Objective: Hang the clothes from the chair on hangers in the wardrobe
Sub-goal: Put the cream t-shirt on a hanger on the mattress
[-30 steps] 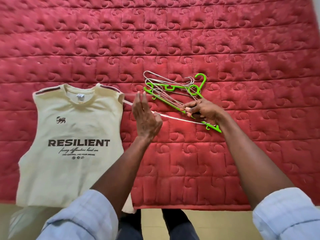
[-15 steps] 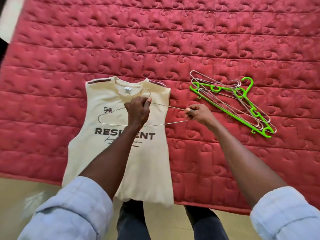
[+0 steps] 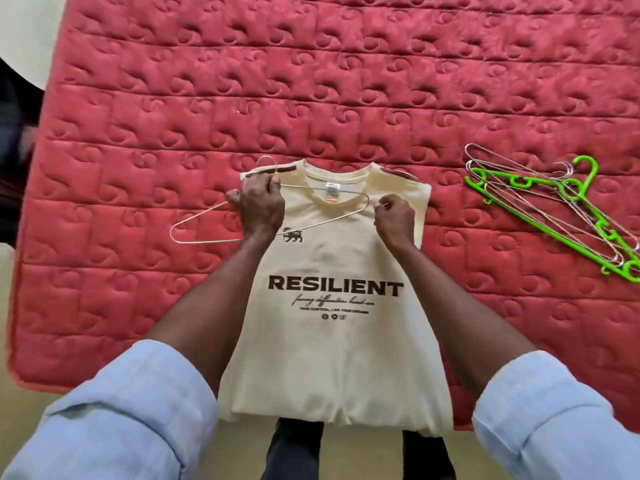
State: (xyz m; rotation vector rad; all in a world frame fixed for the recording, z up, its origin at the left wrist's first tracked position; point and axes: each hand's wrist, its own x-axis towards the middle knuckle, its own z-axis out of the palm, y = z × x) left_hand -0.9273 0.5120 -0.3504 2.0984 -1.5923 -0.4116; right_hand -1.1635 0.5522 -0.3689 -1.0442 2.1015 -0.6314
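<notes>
A cream sleeveless shirt (image 3: 332,358) printed "RESILIENT" lies flat, front up, on the red quilted bed (image 3: 311,81), its hem hanging over the near edge. My left hand (image 3: 261,206) grips a thin wire hanger (image 3: 204,241) at its neck, over the shirt's left shoulder. The hanger's right corner lies across the collar, and its left corner sticks out over the quilt. My right hand (image 3: 394,220) has curled fingers and pinches the shirt fabric just right of the collar, next to the hanger's tip.
A pile of several wire hangers and a green plastic one (image 3: 571,186) lies on the quilt to the right of the shirt. A dark object (image 3: 14,150) sits at the far left edge. Pale floor and my legs show below the bed edge.
The hanger moved up and left on the shirt, so its right corner now lies at the collar. My right hand let go of the hanger's end and took hold of the shirt by the collar.
</notes>
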